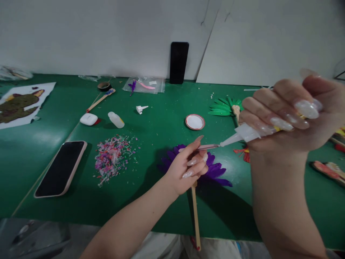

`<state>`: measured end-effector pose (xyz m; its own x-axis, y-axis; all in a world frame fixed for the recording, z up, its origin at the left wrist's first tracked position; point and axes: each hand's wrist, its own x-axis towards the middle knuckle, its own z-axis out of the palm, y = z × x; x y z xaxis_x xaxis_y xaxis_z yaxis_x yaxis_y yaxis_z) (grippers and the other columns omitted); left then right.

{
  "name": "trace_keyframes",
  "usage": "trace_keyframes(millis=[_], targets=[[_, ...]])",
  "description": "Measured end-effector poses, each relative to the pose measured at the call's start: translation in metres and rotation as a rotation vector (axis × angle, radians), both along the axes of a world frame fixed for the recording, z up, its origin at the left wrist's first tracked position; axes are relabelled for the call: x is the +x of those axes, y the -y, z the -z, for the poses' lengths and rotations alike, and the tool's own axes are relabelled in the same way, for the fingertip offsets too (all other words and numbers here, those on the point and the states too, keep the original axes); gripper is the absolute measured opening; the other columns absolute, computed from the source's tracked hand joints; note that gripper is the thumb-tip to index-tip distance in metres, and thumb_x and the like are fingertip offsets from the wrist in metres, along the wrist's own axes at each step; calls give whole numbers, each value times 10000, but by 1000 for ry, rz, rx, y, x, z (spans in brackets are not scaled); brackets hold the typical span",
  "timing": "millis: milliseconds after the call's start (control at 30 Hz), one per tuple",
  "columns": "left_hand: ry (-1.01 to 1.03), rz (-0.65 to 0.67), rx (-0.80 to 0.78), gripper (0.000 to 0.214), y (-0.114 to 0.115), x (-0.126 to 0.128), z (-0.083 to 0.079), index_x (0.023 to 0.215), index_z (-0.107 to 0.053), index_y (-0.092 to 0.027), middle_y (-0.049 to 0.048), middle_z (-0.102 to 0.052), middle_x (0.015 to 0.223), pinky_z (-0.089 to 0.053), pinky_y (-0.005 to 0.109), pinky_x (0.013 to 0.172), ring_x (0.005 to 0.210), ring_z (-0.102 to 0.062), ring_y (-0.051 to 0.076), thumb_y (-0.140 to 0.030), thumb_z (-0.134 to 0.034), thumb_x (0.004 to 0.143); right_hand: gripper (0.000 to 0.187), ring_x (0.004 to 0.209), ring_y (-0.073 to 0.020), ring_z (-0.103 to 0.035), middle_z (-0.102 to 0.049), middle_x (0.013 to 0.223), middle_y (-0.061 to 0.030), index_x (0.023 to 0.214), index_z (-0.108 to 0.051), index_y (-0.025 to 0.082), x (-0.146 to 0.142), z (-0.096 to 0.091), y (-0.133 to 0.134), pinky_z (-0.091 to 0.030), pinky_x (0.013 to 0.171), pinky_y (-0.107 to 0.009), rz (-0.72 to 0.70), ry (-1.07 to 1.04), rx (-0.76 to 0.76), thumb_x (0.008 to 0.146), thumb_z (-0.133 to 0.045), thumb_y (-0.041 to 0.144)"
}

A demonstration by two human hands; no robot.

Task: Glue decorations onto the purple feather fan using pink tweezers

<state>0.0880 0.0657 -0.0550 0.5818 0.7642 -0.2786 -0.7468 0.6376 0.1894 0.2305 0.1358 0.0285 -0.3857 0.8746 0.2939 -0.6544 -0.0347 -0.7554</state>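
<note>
My left hand (191,165) is closed around slim pinkish tweezers (208,147), whose tips point right. A squeeze glue bottle with a white nozzle (244,133) is gripped in my right hand (285,108); most of its body is hidden by the fingers. The nozzle end meets or nearly meets the tweezer tips; I cannot tell if they touch. Whether a small piece sits between the tips is too small to make out. Below my left hand lies a purple petal-like fan (215,172) with a wooden handle (195,216) reaching over the table's front edge.
A round white lid (195,122), green fan (223,107), small bottle (116,119) and white nozzle cap (141,109) lie on the green table (161,122). Left are colourful flakes (111,158), a phone (61,169) and a white case (88,119). Another phone (179,63) leans against the wall.
</note>
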Motion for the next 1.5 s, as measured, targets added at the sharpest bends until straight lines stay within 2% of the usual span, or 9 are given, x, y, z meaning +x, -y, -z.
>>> trace_keyframes(millis=[300,533,667,967,1233,1367,1433,1500], targets=[[-14,2,-4,549,0,1,-1,548,-529,-107,-78,-326,339,-232,154,344,211,-252,5,-278,-272,1002,589,306,-35,-389,-324,271,94,399,-181,192,-1,0,2,-343,288,-139,24,18,10,626,-725,193],[-10,3,-7,543,0,1,0,553,-527,-107,-78,-334,347,-239,158,345,212,-268,5,-275,-273,1002,620,295,-33,-401,-343,258,93,413,-161,194,0,-1,2,-327,261,-147,41,44,8,605,-749,222],[-2,1,-4,542,0,0,0,560,-533,-102,-77,-343,345,-246,156,346,210,-283,2,-274,-274,1003,637,292,-29,-382,-301,250,94,397,-158,188,0,-2,3,-329,260,-148,61,85,6,596,-760,250],[-38,-11,-4,541,1,1,-1,546,-530,-95,-78,-344,358,-232,161,342,214,-280,-3,-262,-291,1001,575,285,-35,-329,-215,262,93,396,-198,182,-1,-2,1,-237,251,-154,81,93,39,582,-735,267],[-79,-26,30,527,2,-1,-3,560,-535,-100,-84,-306,365,-230,168,344,229,-240,0,-281,-304,998,500,291,-48,-303,-227,274,80,386,-283,182,14,-2,-5,-211,240,-183,62,71,67,614,-714,297],[-130,-73,39,528,0,-2,-4,546,-523,-97,-83,-317,393,-235,165,341,237,-240,-6,-269,-308,996,555,299,-38,-300,-288,318,88,439,-230,197,24,-4,-7,-223,236,-171,155,-39,-28,581,-754,308],[-166,-115,38,521,-2,-4,-4,558,-532,-96,-80,-334,407,-229,168,335,240,-237,-7,-253,-300,997,586,307,-56,-310,-302,346,75,501,-170,223,29,-7,-9,-248,246,-179,224,-156,-155,642,-719,373],[-204,-168,46,507,-5,-8,-3,566,-537,-101,-81,-335,409,-222,169,332,243,-226,-6,-246,-308,994,550,325,-91,-342,-306,379,53,559,-149,243,36,-9,-11,-278,263,-204,304,-311,-293,758,-603,483]])
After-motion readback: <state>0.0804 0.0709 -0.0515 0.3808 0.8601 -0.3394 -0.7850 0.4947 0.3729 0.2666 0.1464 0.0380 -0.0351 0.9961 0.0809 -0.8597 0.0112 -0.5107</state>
